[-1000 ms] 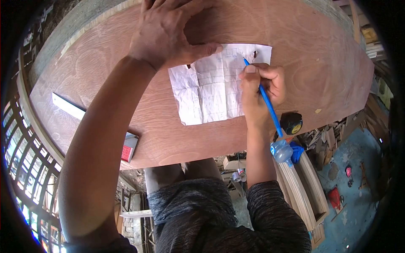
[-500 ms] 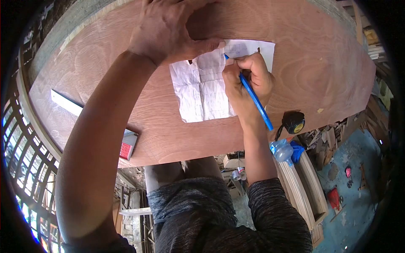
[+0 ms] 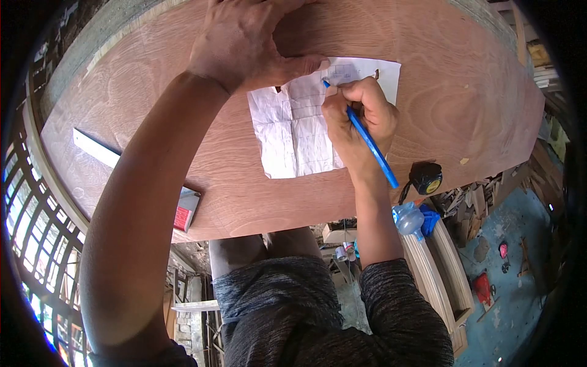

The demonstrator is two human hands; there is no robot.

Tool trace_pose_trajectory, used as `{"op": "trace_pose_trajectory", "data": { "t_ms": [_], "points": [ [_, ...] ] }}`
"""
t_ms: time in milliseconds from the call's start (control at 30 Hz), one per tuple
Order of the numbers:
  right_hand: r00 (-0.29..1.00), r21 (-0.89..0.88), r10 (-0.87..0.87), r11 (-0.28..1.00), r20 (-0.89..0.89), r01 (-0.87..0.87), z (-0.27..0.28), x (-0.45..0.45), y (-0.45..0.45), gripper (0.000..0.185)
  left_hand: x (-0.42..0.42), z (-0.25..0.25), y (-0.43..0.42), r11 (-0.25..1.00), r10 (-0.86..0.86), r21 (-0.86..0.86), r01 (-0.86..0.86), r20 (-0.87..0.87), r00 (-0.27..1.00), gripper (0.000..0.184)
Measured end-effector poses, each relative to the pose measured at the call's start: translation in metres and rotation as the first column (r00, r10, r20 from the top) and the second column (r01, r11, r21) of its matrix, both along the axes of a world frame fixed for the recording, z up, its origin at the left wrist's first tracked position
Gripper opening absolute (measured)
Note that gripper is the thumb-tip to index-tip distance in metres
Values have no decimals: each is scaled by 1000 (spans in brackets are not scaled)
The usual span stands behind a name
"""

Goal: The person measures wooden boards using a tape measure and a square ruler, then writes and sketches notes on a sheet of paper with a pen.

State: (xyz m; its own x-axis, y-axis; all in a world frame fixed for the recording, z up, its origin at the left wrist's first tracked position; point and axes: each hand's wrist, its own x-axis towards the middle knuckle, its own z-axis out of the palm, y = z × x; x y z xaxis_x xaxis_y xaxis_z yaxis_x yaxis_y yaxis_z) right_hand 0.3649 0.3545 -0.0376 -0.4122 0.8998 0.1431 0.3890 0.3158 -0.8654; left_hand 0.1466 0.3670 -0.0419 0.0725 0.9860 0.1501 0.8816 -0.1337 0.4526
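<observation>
A creased white sheet of paper point(image 3: 287, 140) with faint drawn lines lies on a brown plywood board point(image 3: 244, 211). My left hand point(image 3: 244, 46) rests spread near the board's far edge, its thumb pressing the paper's top edge; some fingertips run out of the picture. Pinched in my right hand point(image 3: 364, 122) is a blue pen point(image 3: 374, 150), its tip on or just above the upper part of the sheet. A black and yellow tape measure point(image 3: 426, 178) sits on the board to the right of my right wrist.
A white flat strip point(image 3: 96, 147) and a red-and-grey box point(image 3: 186, 209) lie on the board by my left forearm. Below the right edge are a clear plastic bottle point(image 3: 408, 219), curved wooden mouldings point(image 3: 428, 275) and scrap wood point(image 3: 474, 211) over a blue floor point(image 3: 513, 306).
The pen tip has shifted very slightly left on the paper, with my right hand still around the pen. My left hand stays in place.
</observation>
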Motion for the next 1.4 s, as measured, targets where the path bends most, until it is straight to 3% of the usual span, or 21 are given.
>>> {"op": "trace_pose_trajectory", "data": {
  "t_ms": [200,300,400,733,867,1400],
  "points": [
    [999,45,-41,998,31,40,2,-1,-1,30,1,0,-1,1000,1,10,-1,-12,1000,84],
    [996,10,-43,999,-77,44,1,3,-1,27,0,0,1,1000,1,-5,-1,-5,1000,83],
    [903,-241,-260,953,-343,183,3,6,-8,23,1,2,0,1000,-3,18,3,3,1000,82],
    [995,92,-85,992,-49,89,-2,8,1,25,0,-1,2,996,-25,82,24,8,1000,79],
    [996,67,-79,994,-35,81,2,6,3,27,2,8,-1,997,-33,76,28,63,997,79],
    [995,72,-98,993,12,97,1,6,3,25,-1,2,1,1000,-18,9,18,-7,1000,84]
  ]
}}
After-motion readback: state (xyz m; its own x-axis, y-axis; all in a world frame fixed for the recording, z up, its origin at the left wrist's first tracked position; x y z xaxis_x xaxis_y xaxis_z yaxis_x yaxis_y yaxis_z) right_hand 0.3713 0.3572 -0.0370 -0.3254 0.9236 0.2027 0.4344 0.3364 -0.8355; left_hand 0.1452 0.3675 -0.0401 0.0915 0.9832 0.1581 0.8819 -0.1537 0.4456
